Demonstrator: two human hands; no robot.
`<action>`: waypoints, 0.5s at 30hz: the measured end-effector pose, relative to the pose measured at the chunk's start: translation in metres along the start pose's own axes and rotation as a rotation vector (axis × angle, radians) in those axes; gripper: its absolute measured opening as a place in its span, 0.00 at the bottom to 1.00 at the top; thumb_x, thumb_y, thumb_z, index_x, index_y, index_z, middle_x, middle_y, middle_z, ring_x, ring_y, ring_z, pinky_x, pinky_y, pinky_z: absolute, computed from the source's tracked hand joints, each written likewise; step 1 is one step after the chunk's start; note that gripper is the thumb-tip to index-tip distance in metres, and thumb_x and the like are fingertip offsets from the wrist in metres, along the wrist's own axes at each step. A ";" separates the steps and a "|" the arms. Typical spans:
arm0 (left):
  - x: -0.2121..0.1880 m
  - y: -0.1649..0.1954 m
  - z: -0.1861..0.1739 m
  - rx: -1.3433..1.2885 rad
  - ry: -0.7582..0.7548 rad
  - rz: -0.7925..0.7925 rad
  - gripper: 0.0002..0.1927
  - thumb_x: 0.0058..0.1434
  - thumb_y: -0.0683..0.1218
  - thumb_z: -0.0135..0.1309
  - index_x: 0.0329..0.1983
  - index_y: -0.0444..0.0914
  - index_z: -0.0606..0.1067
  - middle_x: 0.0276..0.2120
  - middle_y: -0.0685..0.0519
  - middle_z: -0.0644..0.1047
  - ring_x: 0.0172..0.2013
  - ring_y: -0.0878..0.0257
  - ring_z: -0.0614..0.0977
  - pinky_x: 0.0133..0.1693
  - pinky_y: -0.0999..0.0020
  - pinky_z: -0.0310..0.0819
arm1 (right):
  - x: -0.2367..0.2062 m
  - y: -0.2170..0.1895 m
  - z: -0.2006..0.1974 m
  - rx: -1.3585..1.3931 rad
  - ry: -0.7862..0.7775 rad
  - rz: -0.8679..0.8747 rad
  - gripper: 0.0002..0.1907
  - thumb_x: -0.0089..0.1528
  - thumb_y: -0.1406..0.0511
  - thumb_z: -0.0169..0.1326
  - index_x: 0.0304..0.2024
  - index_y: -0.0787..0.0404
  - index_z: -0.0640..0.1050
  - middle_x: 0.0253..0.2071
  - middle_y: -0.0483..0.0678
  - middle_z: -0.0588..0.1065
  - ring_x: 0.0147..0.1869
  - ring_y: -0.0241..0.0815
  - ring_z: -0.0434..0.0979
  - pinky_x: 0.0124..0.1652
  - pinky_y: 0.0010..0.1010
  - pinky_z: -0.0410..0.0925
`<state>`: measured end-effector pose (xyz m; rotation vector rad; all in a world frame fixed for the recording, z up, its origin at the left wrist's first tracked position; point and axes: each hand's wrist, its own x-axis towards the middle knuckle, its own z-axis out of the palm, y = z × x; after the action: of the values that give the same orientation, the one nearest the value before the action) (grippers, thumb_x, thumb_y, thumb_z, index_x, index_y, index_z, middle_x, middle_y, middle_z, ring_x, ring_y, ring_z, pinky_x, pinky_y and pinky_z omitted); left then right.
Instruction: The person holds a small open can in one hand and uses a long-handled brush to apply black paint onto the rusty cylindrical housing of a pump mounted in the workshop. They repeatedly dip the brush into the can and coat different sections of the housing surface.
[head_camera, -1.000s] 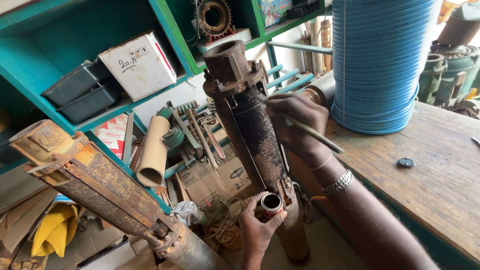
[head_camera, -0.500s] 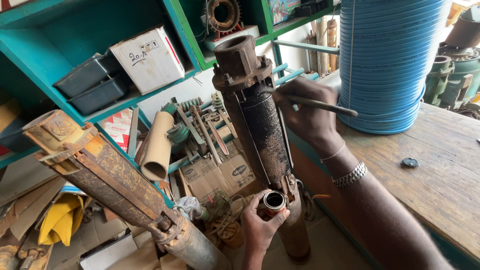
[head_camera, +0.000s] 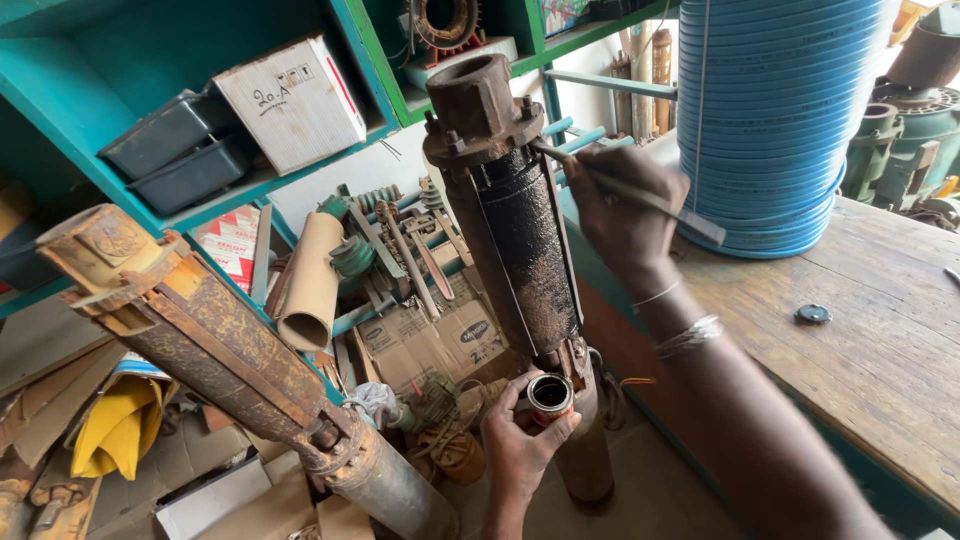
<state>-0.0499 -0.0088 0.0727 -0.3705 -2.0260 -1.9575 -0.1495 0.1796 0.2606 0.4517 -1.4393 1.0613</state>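
The right hand (head_camera: 625, 215) gripped a brush (head_camera: 640, 192), its tip against the pump (head_camera: 515, 240) just under the flange. The left hand (head_camera: 520, 445) was closed around a small tin (head_camera: 549, 397) beside the pump's base. A second rusty pump (head_camera: 220, 350) leaned at left; a blue hose coil (head_camera: 775, 120) stood on the desk (head_camera: 880, 330) near its front edge, behind the right hand. Since earlier, the brush had climbed toward the flange; the tin stayed put.
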 end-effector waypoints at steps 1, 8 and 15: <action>-0.001 -0.002 0.001 -0.107 -0.013 -0.061 0.33 0.46 0.44 0.74 0.55 0.34 0.75 0.42 0.48 0.84 0.43 0.62 0.86 0.47 0.68 0.82 | -0.006 0.001 0.006 0.017 0.054 -0.033 0.07 0.64 0.68 0.68 0.35 0.64 0.81 0.33 0.50 0.82 0.35 0.37 0.84 0.36 0.27 0.74; -0.009 -0.003 -0.018 0.091 0.045 -0.053 0.32 0.46 0.45 0.75 0.55 0.33 0.76 0.42 0.48 0.85 0.43 0.63 0.87 0.46 0.69 0.84 | -0.023 0.012 0.026 0.051 0.130 -0.021 0.10 0.66 0.70 0.67 0.32 0.63 0.78 0.29 0.48 0.79 0.31 0.37 0.80 0.33 0.29 0.71; -0.012 -0.009 -0.032 0.230 0.082 -0.012 0.32 0.46 0.43 0.75 0.55 0.33 0.76 0.43 0.49 0.84 0.42 0.64 0.86 0.45 0.69 0.82 | -0.023 -0.005 0.034 -0.103 0.120 -0.063 0.13 0.68 0.71 0.67 0.33 0.63 0.75 0.31 0.51 0.77 0.33 0.40 0.79 0.35 0.32 0.70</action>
<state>-0.0412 -0.0408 0.0603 -0.2218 -2.1736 -1.6913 -0.1599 0.1424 0.2457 0.3517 -1.3571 0.9435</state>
